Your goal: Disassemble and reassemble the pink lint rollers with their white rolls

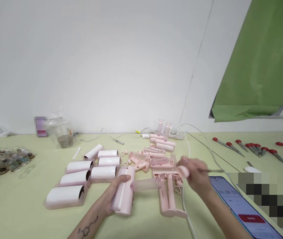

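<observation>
Fingers of our left hand (114, 190) clasp a pink case (128, 202), front and centre; open frames (164, 196) to its right look unfinished, seven white rolls (103, 172) leftward look done; a clear tube (145, 185) sits beside the case, and our right hand (195, 171) grips a pink knob (183, 171).

The left grip (113, 194) is clasped, thumb uppermost, below frame center; the left forearm (97, 212) enters from the bottom edge. The right grip (196, 172) is curled, right of center; the right forearm (221, 204) slants from lower right.
</observation>
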Tool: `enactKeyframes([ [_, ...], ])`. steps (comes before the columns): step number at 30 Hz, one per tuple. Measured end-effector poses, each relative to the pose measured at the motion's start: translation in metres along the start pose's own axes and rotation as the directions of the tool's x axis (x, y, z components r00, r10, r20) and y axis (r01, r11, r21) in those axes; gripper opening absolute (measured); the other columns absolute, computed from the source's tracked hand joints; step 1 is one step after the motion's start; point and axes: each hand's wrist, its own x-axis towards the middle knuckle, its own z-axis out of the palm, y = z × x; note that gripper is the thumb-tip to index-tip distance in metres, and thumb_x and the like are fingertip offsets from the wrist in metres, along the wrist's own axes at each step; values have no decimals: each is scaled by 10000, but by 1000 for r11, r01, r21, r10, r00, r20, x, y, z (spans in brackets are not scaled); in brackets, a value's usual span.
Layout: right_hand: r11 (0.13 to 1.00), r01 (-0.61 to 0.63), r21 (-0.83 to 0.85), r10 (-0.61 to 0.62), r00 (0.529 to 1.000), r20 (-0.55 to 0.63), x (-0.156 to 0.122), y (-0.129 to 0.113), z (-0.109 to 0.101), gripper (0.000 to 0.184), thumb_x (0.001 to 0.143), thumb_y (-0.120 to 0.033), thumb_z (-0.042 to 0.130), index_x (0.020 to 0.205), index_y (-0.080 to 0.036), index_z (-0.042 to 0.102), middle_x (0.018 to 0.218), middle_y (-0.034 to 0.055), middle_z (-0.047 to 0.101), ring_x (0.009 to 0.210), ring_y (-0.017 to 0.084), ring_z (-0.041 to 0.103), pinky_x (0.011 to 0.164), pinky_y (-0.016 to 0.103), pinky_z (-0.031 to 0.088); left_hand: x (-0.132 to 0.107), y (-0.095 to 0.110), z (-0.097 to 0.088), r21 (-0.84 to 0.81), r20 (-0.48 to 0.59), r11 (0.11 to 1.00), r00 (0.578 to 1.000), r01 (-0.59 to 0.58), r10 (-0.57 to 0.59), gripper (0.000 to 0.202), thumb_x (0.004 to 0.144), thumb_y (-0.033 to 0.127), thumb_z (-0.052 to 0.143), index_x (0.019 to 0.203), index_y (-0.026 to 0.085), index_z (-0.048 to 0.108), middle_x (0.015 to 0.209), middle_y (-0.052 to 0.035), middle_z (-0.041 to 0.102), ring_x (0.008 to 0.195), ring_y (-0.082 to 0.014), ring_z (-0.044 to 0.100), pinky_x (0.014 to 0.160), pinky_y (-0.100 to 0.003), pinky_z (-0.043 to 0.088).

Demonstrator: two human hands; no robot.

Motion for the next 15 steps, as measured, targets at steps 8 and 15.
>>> enactKeyframes([
  [8,808,-143,-572,193,981,28,49,47,11,383,644,-550,561,496,-209,470,458,-2,509,483,180,487,452,237,259,5,-7,6,-87,93,991,990,-97,105,291,681,401,615,715,116,564,587,-60,631,536,-176,620,504,-253,498],
  [15,864,-203,-461,233,972,9,32,49,21,416,777,-571,370,824,-223,593,948,64,619,808,246,577,602,306,411,4,-8,15,-315,106,915,949,-250,296,415,744,368,562,1065,112,501,899,-116,660,914,-236,606,837,-326,459],
])
